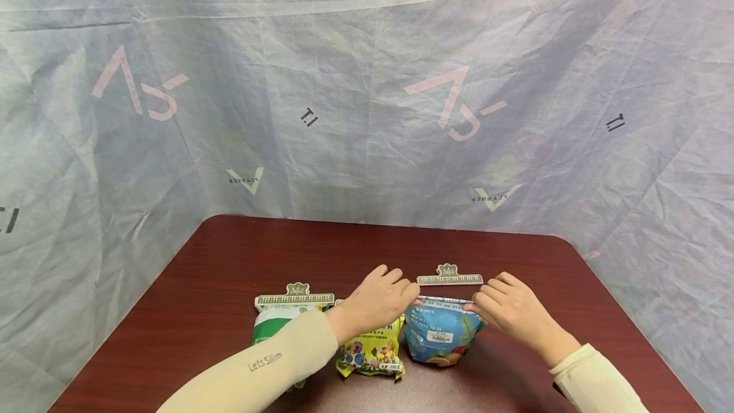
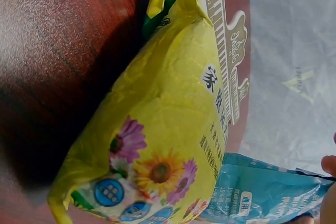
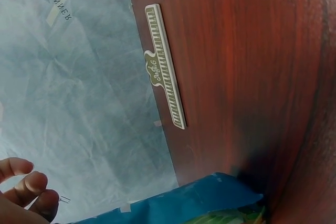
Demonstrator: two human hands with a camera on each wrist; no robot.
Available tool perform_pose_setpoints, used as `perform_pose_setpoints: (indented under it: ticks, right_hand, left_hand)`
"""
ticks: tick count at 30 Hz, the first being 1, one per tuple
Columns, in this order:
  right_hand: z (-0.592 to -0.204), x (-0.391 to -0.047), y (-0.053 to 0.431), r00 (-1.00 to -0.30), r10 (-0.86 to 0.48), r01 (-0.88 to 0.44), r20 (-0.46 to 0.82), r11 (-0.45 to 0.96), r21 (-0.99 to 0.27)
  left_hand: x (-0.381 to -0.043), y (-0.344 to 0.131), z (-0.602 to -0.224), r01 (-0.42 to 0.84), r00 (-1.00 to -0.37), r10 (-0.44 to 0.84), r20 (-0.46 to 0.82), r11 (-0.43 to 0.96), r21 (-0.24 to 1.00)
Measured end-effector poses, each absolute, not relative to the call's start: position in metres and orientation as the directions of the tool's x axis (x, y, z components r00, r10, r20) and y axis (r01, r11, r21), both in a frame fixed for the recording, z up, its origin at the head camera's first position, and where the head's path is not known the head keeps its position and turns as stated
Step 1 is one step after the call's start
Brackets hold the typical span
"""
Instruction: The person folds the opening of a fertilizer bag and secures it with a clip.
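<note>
A blue bag (image 1: 440,330) with a printed label stands on the table, its top edge stretched flat between both hands. My left hand (image 1: 375,301) pinches the bag's left top corner. At the opposite top corner, my right hand (image 1: 513,312) pinches with thumb and fingers. Behind the bag lies a loose piano-keyboard sealing clip (image 1: 450,280), touched by neither hand; it also shows in the right wrist view. Below my left forearm is a yellow bag (image 2: 163,114) with printed flowers, a similar clip (image 2: 224,51) along its top.
A green and white bag (image 1: 281,322) with its own keyboard clip (image 1: 295,299) stands at the left, partly hidden by my left sleeve. All of this sits on a dark red wooden table (image 1: 229,260). Grey printed cloth (image 1: 367,113) hangs around its far edge and sides.
</note>
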State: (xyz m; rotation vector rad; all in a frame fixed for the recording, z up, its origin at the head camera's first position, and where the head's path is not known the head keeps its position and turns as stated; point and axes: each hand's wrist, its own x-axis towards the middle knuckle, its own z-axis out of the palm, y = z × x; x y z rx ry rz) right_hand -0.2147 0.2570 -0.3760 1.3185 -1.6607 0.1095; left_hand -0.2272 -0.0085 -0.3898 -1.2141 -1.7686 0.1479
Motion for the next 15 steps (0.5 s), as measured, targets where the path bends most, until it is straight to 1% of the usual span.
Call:
perform_pose_setpoints:
  ticks: [3,9,15]
  right_hand:
    - [-0.375,-0.214,0.258,0.045,-0.697,-0.785,0.715,0.418,0.456]
    - [-0.375,-0.212,0.263,-0.022,-0.696,-0.796,0.718,0.447,0.409]
    - [-0.372,-0.214,0.269,-0.04,-0.678,-0.794,0.734,0.467,0.389]
  left_hand:
    - [-0.224,-0.009,-0.385,0.664,-0.047,0.772,0.634,0.498,-0.558]
    - [-0.225,-0.009,-0.386,0.659,-0.052,0.777,0.627,0.498,-0.563]
    - [-0.231,-0.007,-0.396,0.667,-0.059,0.781,0.621,0.494,-0.558]
